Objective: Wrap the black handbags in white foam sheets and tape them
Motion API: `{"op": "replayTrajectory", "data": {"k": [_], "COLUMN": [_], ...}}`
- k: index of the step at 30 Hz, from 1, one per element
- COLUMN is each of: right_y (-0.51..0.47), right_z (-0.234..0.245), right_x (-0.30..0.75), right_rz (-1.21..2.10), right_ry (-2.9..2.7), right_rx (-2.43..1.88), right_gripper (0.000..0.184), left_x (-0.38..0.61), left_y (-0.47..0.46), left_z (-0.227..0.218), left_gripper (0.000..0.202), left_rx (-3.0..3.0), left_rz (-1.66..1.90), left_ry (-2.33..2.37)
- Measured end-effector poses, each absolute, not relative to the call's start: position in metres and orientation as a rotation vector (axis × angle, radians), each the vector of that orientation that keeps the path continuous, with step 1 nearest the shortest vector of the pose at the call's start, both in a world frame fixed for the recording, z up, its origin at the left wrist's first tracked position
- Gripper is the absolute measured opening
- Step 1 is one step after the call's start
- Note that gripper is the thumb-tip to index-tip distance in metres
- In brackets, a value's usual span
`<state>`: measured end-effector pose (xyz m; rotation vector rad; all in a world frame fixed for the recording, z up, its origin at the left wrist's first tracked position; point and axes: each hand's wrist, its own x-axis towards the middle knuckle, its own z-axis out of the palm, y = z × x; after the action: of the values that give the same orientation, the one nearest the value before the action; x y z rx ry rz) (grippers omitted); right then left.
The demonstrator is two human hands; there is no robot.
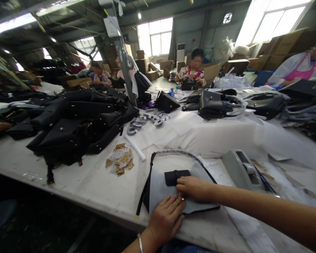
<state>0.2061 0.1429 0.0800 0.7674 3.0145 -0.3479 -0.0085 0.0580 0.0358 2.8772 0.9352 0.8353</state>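
The left hand lies flat, fingers together; the right hand curls beside it, its pinch unclear. Beneath both lies a black bag faced with a thin, whitish sheet, long axis sideways, slender strap arching away. Beyond, rightward: smooth grey tape dispenser; farther left, slumped soft black bags.

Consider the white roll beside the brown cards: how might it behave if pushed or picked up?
Pushed sideways, the white roll would likely roll, since it looks slender and round. It may feel fairly stiff, as it lies straight. It is probably light to lift, being thin, though I cannot tell if it is hollow.
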Motion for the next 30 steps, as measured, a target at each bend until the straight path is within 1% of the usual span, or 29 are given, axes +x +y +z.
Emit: {"op": "replayTrajectory", "data": {"k": [3, 7, 9, 12, 15, 18, 20, 23, 27, 30], "right_y": [0.148, 0.194, 0.226, 0.265, 0.282, 0.287, 0.289, 0.286, 0.249, 0.187], "right_z": [0.096, 0.122, 0.125, 0.113, 0.093, 0.081, 0.082, 0.097, 0.125, 0.144], "right_x": [0.193, 0.146, 0.11, 0.054, 0.017, 0.007, 0.014, 0.042, 0.117, 0.193], "right_rz": [-0.456, -0.543, -0.581, -0.596, -0.637, -0.7, -0.757, -0.838, -0.959, -1.223], "right_ry": [2.839, 2.824, 2.862, 2.805, 2.691, 2.643, 2.671, 2.768, 2.845, 2.972], "right_rx": [0.966, 1.146, 1.275, 1.508, 1.679, 1.766, 1.785, 1.827, 1.91, 1.871], "right_gripper": [0.01, 0.029, 0.029, 0.031, 0.033, 0.032, 0.03, 0.026, 0.041, 0.046], "left_x": [-0.009, -0.011, -0.011, -0.01, -0.008, -0.008, -0.009, -0.009, -0.009, -0.01], "left_y": [0.057, 0.057, 0.057, 0.058, 0.059, 0.059, 0.059, 0.059, 0.059, 0.06], "left_z": [0.035, 0.031, 0.025, 0.011, -0.005, -0.012, -0.01, -0.001, 0.014, 0.019], "left_gripper": [0.039, 0.04, 0.04, 0.042, 0.045, 0.047, 0.049, 0.046, 0.04, 0.041], "left_rx": [2.888, 2.914, 2.932, 2.941, 2.935, 2.936, 2.921, 2.889, 2.849, 2.801], "left_rz": [0.83, 0.841, 0.847, 0.936, 1.028, 0.97, 0.943, 0.964, 0.93, 0.879], "left_ry": [0.936, 0.946, 0.947, 0.947, 0.959, 0.971, 0.985, 0.998, 0.979, 0.968]}}
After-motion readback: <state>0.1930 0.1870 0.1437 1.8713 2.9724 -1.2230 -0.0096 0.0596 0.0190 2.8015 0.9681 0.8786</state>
